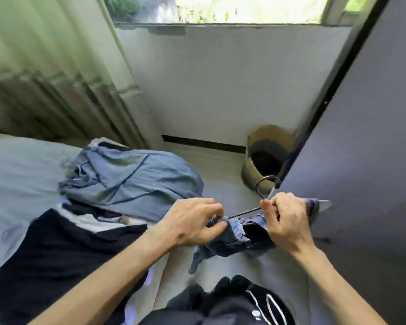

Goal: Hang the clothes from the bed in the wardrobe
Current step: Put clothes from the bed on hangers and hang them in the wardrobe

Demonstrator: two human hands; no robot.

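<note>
Fingers (215, 205): left hand (192, 221) pinches jeans (234, 242), right hand (286, 219) grips hanger (244, 212).

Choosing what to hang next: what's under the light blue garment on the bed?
Dark and white clothes peek out below the light blue garment; how many lie there is hidden.

Blue denim garment (232, 235), dark hanger (265, 186) (perhaps brown), woven tan basket (251, 174).

Bed (17, 174) at your left, clothes pile (131, 181) on it, hanger (244, 212) and jeans (237, 238) between your left hand (190, 221) and right hand (286, 221), basket (251, 174) beyond on the floor, wardrobe door (373, 137) at your right, window (244, 8) behind.
</note>
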